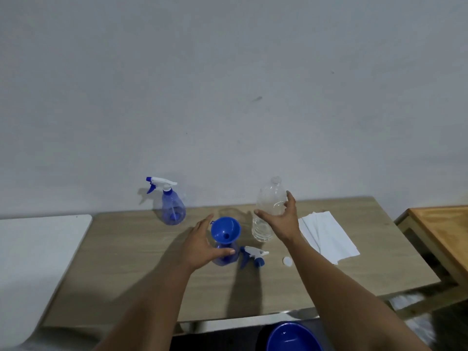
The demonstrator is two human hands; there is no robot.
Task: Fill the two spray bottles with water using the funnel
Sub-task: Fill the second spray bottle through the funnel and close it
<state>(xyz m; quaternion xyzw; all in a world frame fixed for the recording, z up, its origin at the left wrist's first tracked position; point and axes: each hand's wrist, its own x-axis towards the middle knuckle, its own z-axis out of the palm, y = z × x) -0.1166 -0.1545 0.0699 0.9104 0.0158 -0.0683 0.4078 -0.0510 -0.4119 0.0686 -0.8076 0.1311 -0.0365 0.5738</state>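
funnel (pixel 225 229) in open spray bottle (pixel 226 254), water bottle (pixel 268 211) part full

Both bare forearms reach forward from the bottom edge of the view, angled slightly inward. The left hand (pixel 202 245) is spread wide, fingers straight and pointing forward, thumb stretched out to the right, gripping nothing. The right hand (pixel 282 219) is raised higher, palm turned away, fingers extended upward and thumb splayed left, relaxed and not closed on anything.
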